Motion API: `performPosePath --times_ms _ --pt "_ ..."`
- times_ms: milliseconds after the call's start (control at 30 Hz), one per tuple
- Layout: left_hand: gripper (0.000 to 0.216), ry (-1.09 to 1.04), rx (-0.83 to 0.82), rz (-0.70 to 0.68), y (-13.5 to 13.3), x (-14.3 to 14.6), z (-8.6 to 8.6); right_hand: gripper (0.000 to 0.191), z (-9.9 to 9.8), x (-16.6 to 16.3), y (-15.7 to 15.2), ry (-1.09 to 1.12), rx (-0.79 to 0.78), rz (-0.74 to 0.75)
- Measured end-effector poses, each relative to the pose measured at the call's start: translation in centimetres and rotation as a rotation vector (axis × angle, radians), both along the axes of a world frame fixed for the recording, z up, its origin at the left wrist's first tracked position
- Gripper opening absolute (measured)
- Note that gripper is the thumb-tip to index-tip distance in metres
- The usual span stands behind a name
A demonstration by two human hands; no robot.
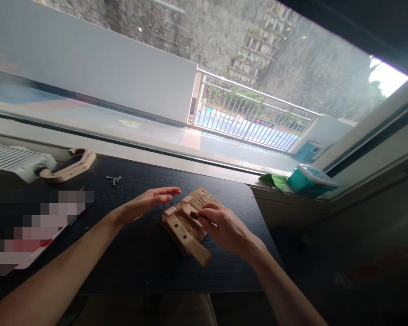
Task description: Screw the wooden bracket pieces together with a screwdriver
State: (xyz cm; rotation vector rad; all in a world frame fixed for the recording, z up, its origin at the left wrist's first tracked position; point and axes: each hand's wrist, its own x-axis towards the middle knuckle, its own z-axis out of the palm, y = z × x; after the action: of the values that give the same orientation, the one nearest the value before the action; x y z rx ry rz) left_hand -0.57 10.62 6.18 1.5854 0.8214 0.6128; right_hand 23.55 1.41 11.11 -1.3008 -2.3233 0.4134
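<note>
Right hand (224,226) pinching small dark tool (194,215) over wooden block (200,198), left hand (148,203) spread out just beside the block

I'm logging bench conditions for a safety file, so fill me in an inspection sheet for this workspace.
Surface: black table, fine grain lines, rounded far-right corner.
Work items: wooden board with many small marks or holes; a light wooden piece with two dark holes lies over it.
Clutter: several small metal pieces, a curved wooden piece, a white ribbed object; a pixelated item cannot be identified.
Hands: left hand open beside the board, nothing seen in it; right hand closed on a small dark-ended tool, mostly hidden.
Cables: nothing seen.
Surroundings: window ledge with green cloth and teal box; metal railing outside.
</note>
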Motion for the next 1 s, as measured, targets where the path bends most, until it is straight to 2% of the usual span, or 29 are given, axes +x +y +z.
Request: performPosePath --times_ms 67,167,267,333,400,567,667,733,833,900,1000 --pt "0.055 0.047 -0.021 -0.085 1.1 1.2 0.3 0.021 0.4 -0.8 -0.1 -0.086 -0.018 0.020" --pt "0.064 0.101 -0.063 -0.194 2.2 3.2 0.2 0.019 0.4 -1.6 0.0 -0.133 0.010 0.020" --pt "0.067 0.150 -0.047 -0.249 2.3 4.0 0.0 0.017 -0.1 -1.5 0.2 -0.115 0.026 0.055" --pt "0.064 0.178 -0.022 -0.308 2.0 3.9 0.1 0.019 -0.4 -1.1 0.3 -0.127 0.007 0.027" --pt "0.061 0.246 0.047 -0.347 1.7 3.7 0.2 0.023 -0.4 -0.6 0.2 -0.150 -0.031 -0.029" --pt "0.060 0.386 0.418 -0.303 1.3 4.0 0.1 0.027 1.2 0.1 -1.0 -0.058 -0.093 -0.082" --pt "0.057 0.397 0.458 -0.355 0.8 4.4 -0.7 0.024 1.6 0.1 -2.3 -0.053 -0.107 -0.071" --pt "0.055 0.415 0.495 -0.321 0.2 4.6 -1.4 0.025 1.3 -0.2 -3.1 -0.066 -0.099 -0.129" --pt "0.054 0.486 0.639 -0.104 -1.0 4.9 -2.1 0.028 0.4 -0.7 -4.1 -0.071 -0.042 -0.246" --pt "0.053 0.528 0.749 0.025 -1.7 5.1 -2.3 0.029 -0.4 -1.0 -4.4 -0.067 -0.020 -0.251" --pt "0.062 0.517 0.819 0.039 -2.0 5.2 -2.3 0.030 -1.5 -1.1 -4.5 -0.047 -0.010 -0.229"
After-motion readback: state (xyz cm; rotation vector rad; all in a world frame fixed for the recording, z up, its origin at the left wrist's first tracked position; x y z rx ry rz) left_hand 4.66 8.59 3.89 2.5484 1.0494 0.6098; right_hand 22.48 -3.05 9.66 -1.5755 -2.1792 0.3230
